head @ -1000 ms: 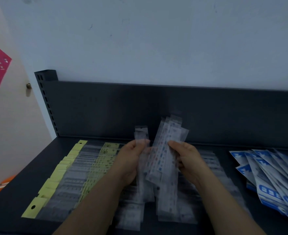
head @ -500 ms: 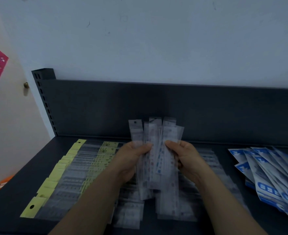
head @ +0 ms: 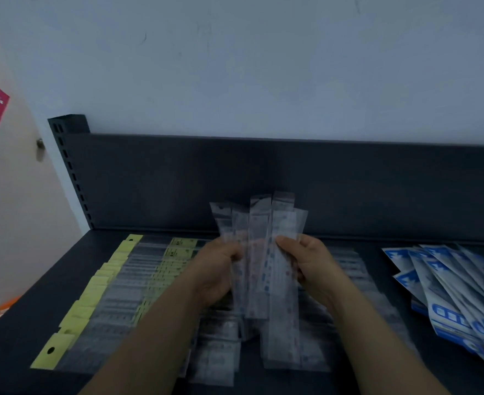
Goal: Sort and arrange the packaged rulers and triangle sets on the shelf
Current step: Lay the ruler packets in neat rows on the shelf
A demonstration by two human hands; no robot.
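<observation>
Head: hands (head: 216,270) (head: 313,266) grip upright ruler packets (head: 259,223).

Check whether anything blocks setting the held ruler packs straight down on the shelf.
Yes: loose clear packs already cover the shelf right below the bundle. Yellow-headed rows lie left, blue packs right.

Both forearms are stretched forward; clear ruler packets (head: 259,223) are pinched by the left hand (head: 216,269) and right hand (head: 310,265), held side by side.

- My left grip (head: 218,270) and right grip (head: 312,263) hold a fanned ruler bundle (head: 260,220).
- Left of that ruler bundle I see yellow-tagged packets (head: 92,297); right of it, blue packets (head: 446,283).
</observation>
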